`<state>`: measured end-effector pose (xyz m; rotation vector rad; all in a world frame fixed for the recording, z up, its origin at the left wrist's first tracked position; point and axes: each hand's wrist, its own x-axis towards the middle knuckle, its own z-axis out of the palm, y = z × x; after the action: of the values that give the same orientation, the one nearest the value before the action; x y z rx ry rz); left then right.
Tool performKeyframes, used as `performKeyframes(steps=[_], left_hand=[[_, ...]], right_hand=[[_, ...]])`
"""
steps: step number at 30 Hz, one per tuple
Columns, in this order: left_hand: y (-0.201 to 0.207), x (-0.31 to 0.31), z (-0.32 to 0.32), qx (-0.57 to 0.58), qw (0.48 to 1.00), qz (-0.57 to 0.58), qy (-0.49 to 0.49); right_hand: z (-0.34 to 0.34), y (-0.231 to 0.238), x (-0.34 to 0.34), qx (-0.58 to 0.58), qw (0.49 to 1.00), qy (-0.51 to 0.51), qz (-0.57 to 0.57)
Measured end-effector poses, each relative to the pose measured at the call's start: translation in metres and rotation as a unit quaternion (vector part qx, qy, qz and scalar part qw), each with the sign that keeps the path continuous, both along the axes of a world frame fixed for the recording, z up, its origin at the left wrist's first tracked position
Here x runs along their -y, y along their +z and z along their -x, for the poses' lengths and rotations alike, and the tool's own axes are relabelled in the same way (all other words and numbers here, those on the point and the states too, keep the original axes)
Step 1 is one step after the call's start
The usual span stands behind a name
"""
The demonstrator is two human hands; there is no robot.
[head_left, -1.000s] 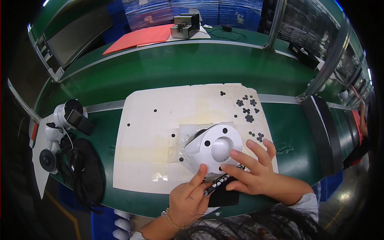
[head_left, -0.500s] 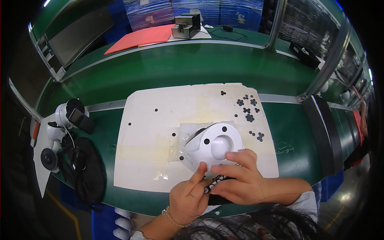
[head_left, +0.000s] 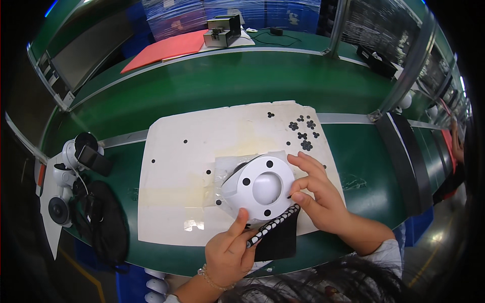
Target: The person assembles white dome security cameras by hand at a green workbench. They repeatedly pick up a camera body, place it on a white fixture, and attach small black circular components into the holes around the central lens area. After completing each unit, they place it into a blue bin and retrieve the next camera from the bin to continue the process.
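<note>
A white rounded plastic housing (head_left: 237, 188) with a round recess lies on clear plastic film (head_left: 222, 164) in the middle of the board. Three round black pads, one of them a lower pad (head_left: 267, 212), sit on its top face. My left hand (head_left: 230, 252) is closed on the lower end of a black sheet of adhesive pads (head_left: 275, 242), whose bent-over edge shows a row of whitish spots. At the housing's right rim my right hand (head_left: 318, 194) pinches a small black pad (head_left: 290, 197) between thumb and index finger, other fingers raised.
The pale board (head_left: 172, 207) carries loose black dots and clusters of black scraps (head_left: 306, 145). White camera-like devices (head_left: 59, 209) and a black pouch (head_left: 108, 217) lie left. A long black foam block (head_left: 406, 166) stands right; a metal box (head_left: 222, 31) sits on the back shelf.
My right hand has drawn away from the sheet, up and right to the housing's edge, with a small black pad in its fingertips. More of the sheet and a lower pad now show.
</note>
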<state>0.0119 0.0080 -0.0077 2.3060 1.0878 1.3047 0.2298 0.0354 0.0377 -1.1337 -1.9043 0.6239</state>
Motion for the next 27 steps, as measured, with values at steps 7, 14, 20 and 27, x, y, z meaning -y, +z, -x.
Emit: performKeyframes(steps=[7, 14, 20, 27], left_hand=[[-0.002, 0.002, 0.001, 0.002, 1.000, -0.002, 0.003], [-0.003, 0.002, 0.002, 0.002, 1.000, 0.001, -0.003], [0.003, 0.003, -0.001, 0.037, 0.998, 0.039, -0.013], [0.051, -0.010, 0.051, 0.390, 0.866, 0.313, 0.010]], right_hand=[[0.001, -0.001, 0.001, 0.025, 0.999, -0.014, -0.031], [-0.004, -0.006, 0.014, 0.225, 0.945, -0.094, -0.219], [0.004, -0.010, -0.001, -0.251, 0.931, -0.007, 0.265], [-0.026, 0.006, -0.070, -0.476, 0.842, -0.013, 0.254]])
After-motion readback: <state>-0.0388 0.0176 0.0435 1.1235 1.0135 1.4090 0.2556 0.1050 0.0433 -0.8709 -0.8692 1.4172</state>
